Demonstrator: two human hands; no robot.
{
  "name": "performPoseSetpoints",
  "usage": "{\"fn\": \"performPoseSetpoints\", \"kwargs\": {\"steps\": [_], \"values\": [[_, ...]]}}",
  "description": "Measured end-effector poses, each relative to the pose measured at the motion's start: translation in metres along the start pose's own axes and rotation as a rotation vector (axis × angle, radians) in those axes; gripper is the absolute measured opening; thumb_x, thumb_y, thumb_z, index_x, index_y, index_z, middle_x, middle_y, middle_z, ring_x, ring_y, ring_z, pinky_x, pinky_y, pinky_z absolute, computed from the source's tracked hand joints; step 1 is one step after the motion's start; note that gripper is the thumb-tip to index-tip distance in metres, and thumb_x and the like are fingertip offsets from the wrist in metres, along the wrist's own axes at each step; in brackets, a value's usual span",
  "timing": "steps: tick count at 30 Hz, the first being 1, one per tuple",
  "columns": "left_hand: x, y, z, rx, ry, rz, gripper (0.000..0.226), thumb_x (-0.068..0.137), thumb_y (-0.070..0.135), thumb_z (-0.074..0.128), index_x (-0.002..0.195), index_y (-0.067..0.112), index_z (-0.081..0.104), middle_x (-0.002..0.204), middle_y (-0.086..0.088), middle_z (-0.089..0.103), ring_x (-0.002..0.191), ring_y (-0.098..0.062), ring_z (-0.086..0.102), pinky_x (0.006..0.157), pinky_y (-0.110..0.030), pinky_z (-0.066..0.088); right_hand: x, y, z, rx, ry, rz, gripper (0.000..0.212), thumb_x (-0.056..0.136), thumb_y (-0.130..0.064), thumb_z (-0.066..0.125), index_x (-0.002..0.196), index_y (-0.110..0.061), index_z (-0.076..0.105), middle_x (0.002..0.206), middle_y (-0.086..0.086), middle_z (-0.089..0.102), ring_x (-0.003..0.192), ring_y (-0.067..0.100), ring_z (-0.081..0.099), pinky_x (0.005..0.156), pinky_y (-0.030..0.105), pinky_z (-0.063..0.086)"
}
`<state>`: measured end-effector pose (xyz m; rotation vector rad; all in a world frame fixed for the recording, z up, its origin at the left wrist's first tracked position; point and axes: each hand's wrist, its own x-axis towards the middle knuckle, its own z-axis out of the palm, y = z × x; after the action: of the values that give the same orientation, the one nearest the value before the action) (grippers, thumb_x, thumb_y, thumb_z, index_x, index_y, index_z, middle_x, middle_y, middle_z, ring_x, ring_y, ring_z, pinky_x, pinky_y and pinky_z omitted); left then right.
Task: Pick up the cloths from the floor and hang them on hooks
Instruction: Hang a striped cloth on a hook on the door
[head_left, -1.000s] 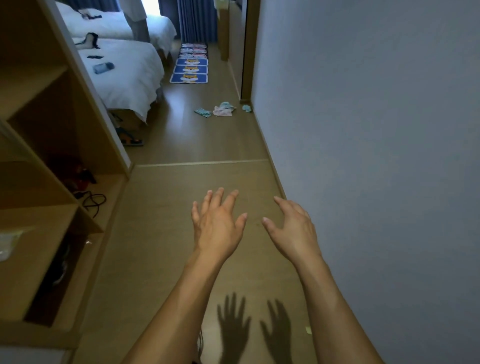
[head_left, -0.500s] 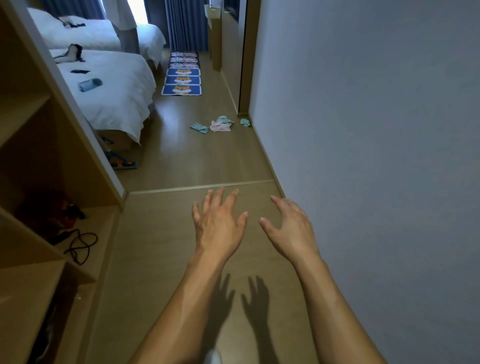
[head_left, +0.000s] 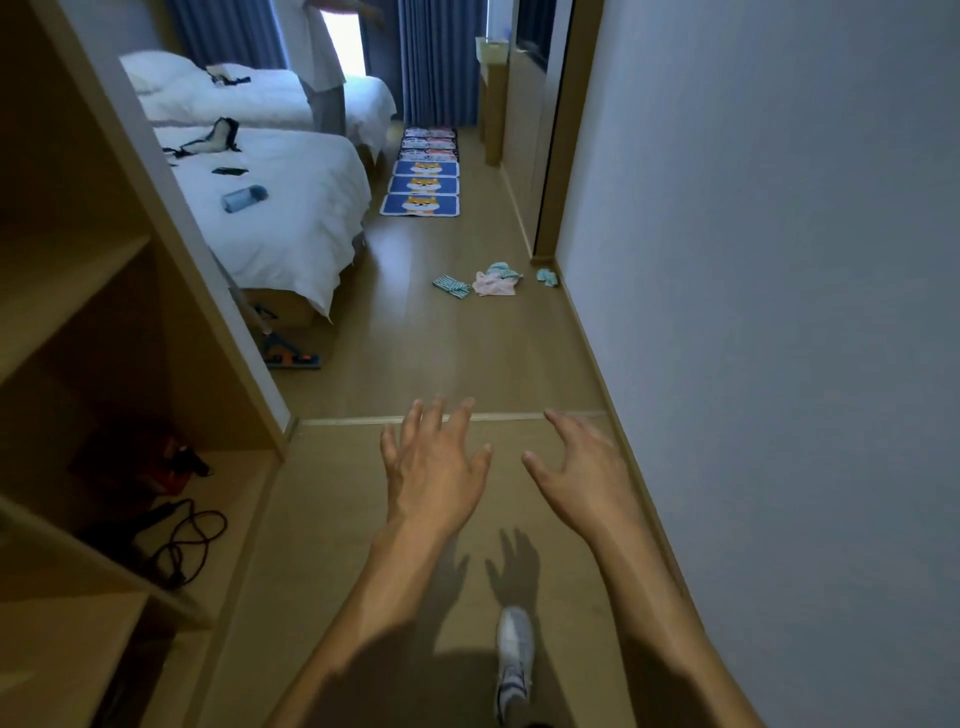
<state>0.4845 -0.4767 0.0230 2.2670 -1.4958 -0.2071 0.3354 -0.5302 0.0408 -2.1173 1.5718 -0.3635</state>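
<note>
Left hand: empty, fingers spread.
Right hand: empty, fingers loosely bent.
Cloths: crumpled on the floor by the wall edge, patterns unclear.
Shoe: partly cut off.

The bare floor leading to the cloths is being hemmed by wall, shelving and bed

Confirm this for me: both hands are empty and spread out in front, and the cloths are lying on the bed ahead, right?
Not quite. The head view shows the cloths lying on the wooden floor ahead, near the wall, not on the bed. The left hand and right hand are empty and spread out in front.
</note>
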Motion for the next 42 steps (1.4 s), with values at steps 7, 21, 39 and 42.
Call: {"fn": "performPoseSetpoints", "kwargs": {"steps": [7,21,39,42], "values": [[0.130,0.006,0.007,0.041,0.018,-0.082,0.056,0.097,0.048,0.047,0.149,0.036,0.030,0.160,0.001,0.023,0.150,-0.021,0.011,0.119,-0.050,0.003,0.145,-0.008,-0.006,0.038,-0.013,-0.071,0.063,0.091,-0.043,0.058,0.148,-0.029,0.035,0.154,0.003,0.036,0.142,0.020,0.031,0.116,0.041,0.028],[0.346,0.022,0.043,0.044,0.008,-0.127,0.058,0.096,0.049,0.047,0.149,0.036,0.027,0.160,0.001,0.024,0.150,-0.021,0.011,0.119,-0.051,0.004,0.367,-0.016,-0.016,-0.002,-0.060,-0.121,0.063,0.090,-0.046,0.059,0.147,-0.029,0.036,0.151,0.000,0.040,0.139,0.019,0.035,0.113,0.040,0.032],[0.685,-0.066,0.049,0.024,-0.085,-0.053,0.059,0.097,0.052,0.044,0.151,0.035,0.027,0.160,0.000,0.025,0.149,-0.023,0.015,0.119,-0.052,0.009,0.663,-0.124,0.021,-0.039,-0.005,0.002,0.062,0.090,-0.043,0.060,0.146,-0.029,0.037,0.150,0.000,0.041,0.138,0.019,0.037,0.112,0.042,0.034],[0.723,-0.083,0.050,0.018,-0.120,-0.066,0.059,0.097,0.052,0.044,0.151,0.035,0.027,0.160,0.000,0.024,0.149,-0.022,0.015,0.119,-0.051,0.009,0.699,-0.137,0.031,-0.044,-0.029,0.013,0.062,0.091,-0.043,0.060,0.146,-0.028,0.037,0.150,0.000,0.040,0.139,0.018,0.036,0.113,0.041,0.033]]}}
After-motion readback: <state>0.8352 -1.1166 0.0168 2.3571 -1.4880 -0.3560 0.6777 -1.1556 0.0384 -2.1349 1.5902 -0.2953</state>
